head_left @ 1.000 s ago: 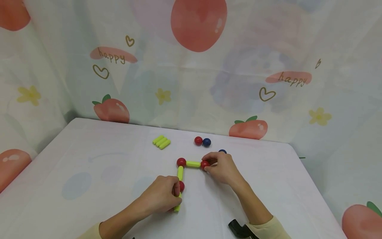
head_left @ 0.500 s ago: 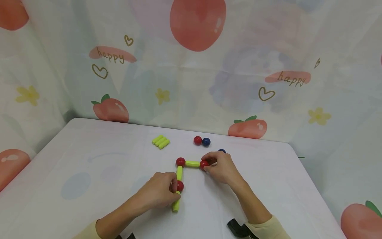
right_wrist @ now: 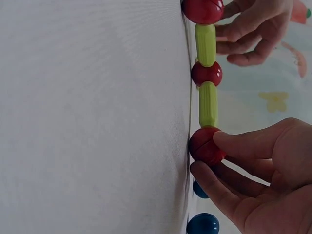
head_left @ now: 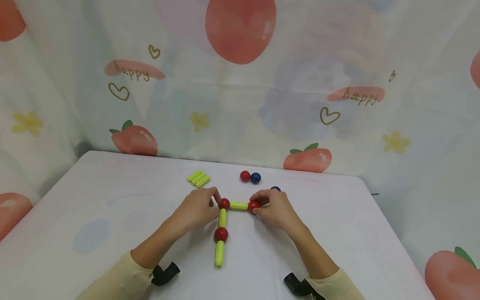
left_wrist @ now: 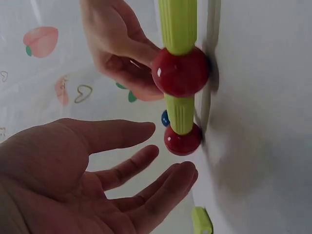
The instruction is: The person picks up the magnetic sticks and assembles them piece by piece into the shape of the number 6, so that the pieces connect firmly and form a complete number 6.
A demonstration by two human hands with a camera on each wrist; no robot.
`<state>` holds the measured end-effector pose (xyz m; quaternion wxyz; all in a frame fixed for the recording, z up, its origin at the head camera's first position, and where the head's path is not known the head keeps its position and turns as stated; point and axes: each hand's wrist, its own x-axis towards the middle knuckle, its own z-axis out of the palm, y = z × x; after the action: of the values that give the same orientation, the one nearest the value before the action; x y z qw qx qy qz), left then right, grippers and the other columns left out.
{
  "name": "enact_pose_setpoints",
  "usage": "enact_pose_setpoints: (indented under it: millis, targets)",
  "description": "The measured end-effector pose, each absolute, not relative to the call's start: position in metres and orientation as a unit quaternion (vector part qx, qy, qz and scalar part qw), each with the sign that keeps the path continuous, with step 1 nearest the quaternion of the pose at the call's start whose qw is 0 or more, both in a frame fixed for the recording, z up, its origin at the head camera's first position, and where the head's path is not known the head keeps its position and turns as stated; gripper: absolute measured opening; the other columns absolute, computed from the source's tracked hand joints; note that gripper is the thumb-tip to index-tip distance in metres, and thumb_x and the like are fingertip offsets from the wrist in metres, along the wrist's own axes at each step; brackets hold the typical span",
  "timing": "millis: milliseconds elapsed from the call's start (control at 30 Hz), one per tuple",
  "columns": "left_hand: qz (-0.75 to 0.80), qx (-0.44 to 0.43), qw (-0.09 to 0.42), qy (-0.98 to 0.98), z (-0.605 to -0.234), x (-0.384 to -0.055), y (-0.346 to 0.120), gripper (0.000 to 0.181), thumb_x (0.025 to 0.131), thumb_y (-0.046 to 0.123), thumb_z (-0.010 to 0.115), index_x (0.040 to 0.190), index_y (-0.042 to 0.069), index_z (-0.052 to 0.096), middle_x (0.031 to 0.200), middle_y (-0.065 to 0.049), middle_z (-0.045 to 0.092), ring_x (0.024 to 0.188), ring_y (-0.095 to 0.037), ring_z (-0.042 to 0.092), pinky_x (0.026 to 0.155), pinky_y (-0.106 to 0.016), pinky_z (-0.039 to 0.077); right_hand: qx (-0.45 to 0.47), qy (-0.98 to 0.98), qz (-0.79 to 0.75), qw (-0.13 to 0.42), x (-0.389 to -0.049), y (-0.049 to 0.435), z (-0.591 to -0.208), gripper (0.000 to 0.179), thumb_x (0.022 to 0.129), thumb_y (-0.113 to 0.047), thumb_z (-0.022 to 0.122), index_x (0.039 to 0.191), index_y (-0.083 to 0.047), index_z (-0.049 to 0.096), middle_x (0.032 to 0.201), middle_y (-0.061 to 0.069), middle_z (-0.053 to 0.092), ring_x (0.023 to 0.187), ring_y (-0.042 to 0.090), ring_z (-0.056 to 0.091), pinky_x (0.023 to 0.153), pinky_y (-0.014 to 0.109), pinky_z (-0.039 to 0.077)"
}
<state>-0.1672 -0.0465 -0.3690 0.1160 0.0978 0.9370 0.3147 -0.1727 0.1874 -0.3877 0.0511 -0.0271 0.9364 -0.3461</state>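
Note:
Red balls and lime-green sticks form an L on the table. My right hand (head_left: pixel 275 210) pinches the red ball (right_wrist: pixel 207 146) at the right end between thumb and fingers. A green stick (head_left: pixel 238 206) joins that ball to the corner red ball (head_left: pixel 224 203). My left hand (head_left: pixel 198 208) is at the corner ball; in the left wrist view its thumb and fingers are spread, with fingertips close to the ball. From the corner, another stick (head_left: pixel 222 218) runs toward me to a third red ball (head_left: pixel 221 234), and a further stick (head_left: pixel 219 254) extends from it.
Three loose green sticks (head_left: pixel 198 178) lie together at the back. A loose red ball (head_left: pixel 245 176) sits beside a blue ball (head_left: pixel 256 178). Another blue ball (head_left: pixel 275 188) is partly hidden behind my right hand. A printed cloth (head_left: pixel 232 104) hangs behind the table (head_left: pixel 300 250).
My left hand has let go near the nearer red ball and moved up to the corner ball, leaving the front stick uncovered. My right hand keeps its pinch on the end ball.

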Motion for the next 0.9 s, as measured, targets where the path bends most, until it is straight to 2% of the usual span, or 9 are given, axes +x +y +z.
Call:
enact_pose_setpoints:
  millis: [100, 200, 467, 900]
  targets:
    - [0.311, 0.11, 0.117, 0.937, -0.372, -0.182, -0.043, 0.032, 0.088, 0.012, 0.08, 0.118, 0.014, 0.07, 0.113, -0.011, 0.07, 0.093, -0.022, 0.063, 0.071, -0.031, 0.06, -0.027, 0.935, -0.349, 0.054, -0.173, 0.186, -0.388, 0.024, 0.089, -0.006, 0.08, 0.111, -0.014, 0.078, 0.098, 0.0, 0.075, 0.095, 0.017, 0.067, 0.084, 0.034, 0.061]
    - [0.317, 0.125, 0.126, 0.932, -0.377, -0.192, -0.041, 0.036, 0.088, 0.013, 0.081, 0.122, 0.016, 0.07, 0.121, -0.012, 0.069, 0.102, -0.024, 0.063, 0.079, -0.033, 0.061, -0.028, 0.936, -0.347, 0.054, -0.173, 0.186, -0.388, 0.024, 0.089, -0.006, 0.08, 0.112, -0.014, 0.079, 0.098, 0.0, 0.075, 0.095, 0.017, 0.067, 0.084, 0.034, 0.061]
    - [0.359, 0.149, 0.138, 0.911, -0.386, -0.203, -0.042, 0.023, 0.09, 0.012, 0.08, 0.113, 0.015, 0.076, 0.104, -0.003, 0.071, 0.093, -0.019, 0.063, 0.077, -0.03, 0.059, -0.032, 0.937, -0.345, 0.05, -0.173, 0.187, -0.388, 0.023, 0.089, -0.007, 0.08, 0.111, -0.014, 0.079, 0.097, 0.0, 0.076, 0.094, 0.016, 0.068, 0.085, 0.035, 0.061]
    - [0.384, 0.142, 0.15, 0.9, -0.388, -0.208, -0.044, 0.019, 0.091, 0.011, 0.08, 0.109, 0.014, 0.079, 0.098, -0.001, 0.071, 0.088, -0.018, 0.063, 0.071, -0.027, 0.057, -0.042, 0.939, -0.336, 0.055, -0.173, 0.188, -0.383, 0.024, 0.089, -0.007, 0.08, 0.113, -0.013, 0.078, 0.099, 0.001, 0.076, 0.096, 0.018, 0.07, 0.087, 0.037, 0.061]
